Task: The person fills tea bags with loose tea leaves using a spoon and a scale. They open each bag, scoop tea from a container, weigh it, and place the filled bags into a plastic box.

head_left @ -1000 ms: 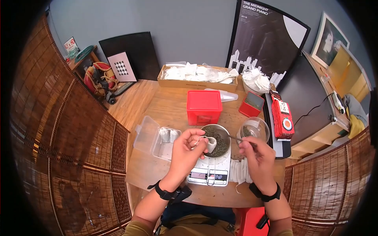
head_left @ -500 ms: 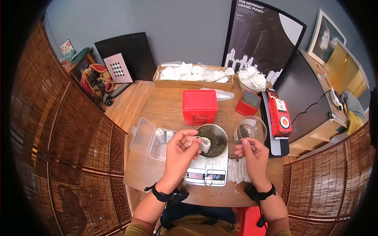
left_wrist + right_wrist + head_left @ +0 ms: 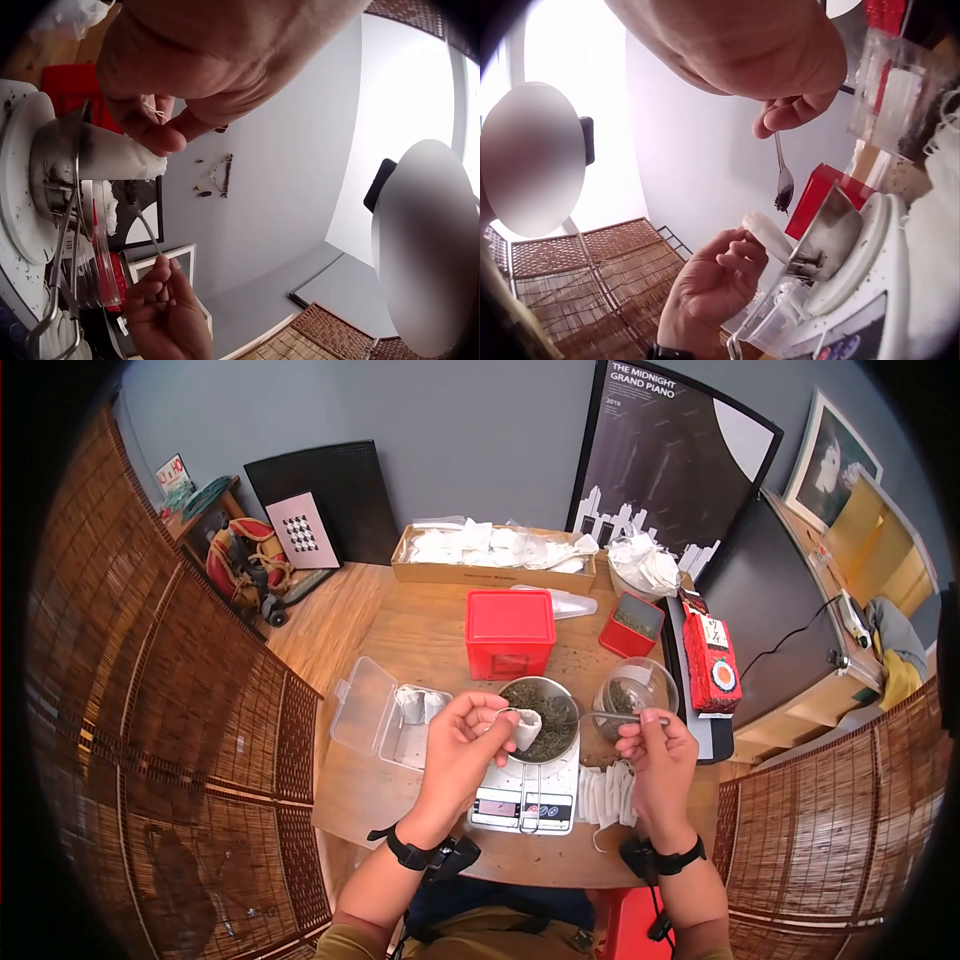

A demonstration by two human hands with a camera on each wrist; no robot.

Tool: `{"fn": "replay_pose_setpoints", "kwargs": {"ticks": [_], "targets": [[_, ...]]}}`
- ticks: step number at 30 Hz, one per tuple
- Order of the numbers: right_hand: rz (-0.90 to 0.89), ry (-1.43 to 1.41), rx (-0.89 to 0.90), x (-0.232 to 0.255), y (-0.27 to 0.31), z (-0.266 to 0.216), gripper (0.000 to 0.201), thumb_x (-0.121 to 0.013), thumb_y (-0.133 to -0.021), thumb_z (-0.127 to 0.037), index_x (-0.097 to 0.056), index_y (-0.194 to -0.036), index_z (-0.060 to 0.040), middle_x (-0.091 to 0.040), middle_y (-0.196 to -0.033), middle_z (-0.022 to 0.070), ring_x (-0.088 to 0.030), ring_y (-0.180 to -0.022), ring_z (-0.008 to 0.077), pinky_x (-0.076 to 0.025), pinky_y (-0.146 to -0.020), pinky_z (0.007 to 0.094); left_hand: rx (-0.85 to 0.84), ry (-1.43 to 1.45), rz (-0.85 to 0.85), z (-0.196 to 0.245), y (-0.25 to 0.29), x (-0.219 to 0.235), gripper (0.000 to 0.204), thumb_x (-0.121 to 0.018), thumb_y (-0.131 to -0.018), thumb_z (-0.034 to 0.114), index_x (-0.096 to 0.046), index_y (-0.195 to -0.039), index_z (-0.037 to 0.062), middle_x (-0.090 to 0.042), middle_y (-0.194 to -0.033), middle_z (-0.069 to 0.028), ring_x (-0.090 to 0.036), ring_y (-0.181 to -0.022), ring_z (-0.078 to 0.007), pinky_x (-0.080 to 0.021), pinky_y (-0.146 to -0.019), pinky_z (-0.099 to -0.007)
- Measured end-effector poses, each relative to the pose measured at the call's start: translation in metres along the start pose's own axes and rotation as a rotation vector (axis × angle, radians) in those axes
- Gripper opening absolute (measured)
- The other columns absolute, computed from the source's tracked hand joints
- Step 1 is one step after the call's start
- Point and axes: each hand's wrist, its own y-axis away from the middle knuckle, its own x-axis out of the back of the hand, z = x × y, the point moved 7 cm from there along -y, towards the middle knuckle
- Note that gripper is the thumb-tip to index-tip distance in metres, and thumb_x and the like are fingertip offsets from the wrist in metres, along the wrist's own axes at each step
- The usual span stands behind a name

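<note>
My left hand (image 3: 463,740) pinches the edge of a small white cloth tea bag (image 3: 526,733) with a string, its mouth facing up. The bag overlaps the steel pan (image 3: 576,712) of loose dried tea leaves (image 3: 553,710), which stands on a white digital scale (image 3: 564,772). To the right, my right hand (image 3: 660,755) grips a metal spoon (image 3: 782,169) by its handle. Dark tea leaves (image 3: 782,201) sit at the spoon's tip, above and apart from the bag in the right wrist view.
A clear plastic box (image 3: 403,744) with filled bags stands left. Behind the pan is a red tin (image 3: 510,635); a clear round tub (image 3: 668,690) and red packet (image 3: 708,660) stand right. Flat white bags (image 3: 606,796) lie beside the scale. A cardboard box (image 3: 495,574) sits at the back.
My right hand with the spoon came in closer toward the bag, then drew back to the right. My left hand has kept its pinch on the tea bag over the pan.
</note>
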Motion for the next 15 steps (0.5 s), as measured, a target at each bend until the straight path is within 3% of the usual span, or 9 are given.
{"fn": "replay_pose_setpoints", "kwargs": {"ticks": [6,15], "targets": [[-0.06,-0.019,0.07,-0.018,0.004,-0.031,0.022,-0.065,-0.111,-0.017,-0.072,-0.117,0.003,-0.079,-0.093,0.0135,-0.071,-0.073,0.0144,-0.054,-0.067,0.0265,0.041,0.0,-0.012,-0.001,-0.005,-0.003,0.019,-0.075,-0.099,-0.001,-0.065,-0.114,0.0012,-0.073,-0.087,-0.0033,-0.068,-0.069,-0.0087,-0.049,-0.055,-0.0212],[-0.172,0.196,0.194,-0.039,0.021,-0.053,0.019,-0.065,-0.111,-0.012,-0.071,-0.12,0.0041,-0.079,-0.098,0.0136,-0.073,-0.08,0.0138,-0.058,-0.076,0.0274,0.078,0.077,-0.032,-0.001,-0.008,-0.003,0.019,-0.074,-0.099,0.0,-0.065,-0.115,0.0022,-0.073,-0.084,-0.0036,-0.069,-0.069,-0.0086,-0.051,-0.054,-0.0211]]}}
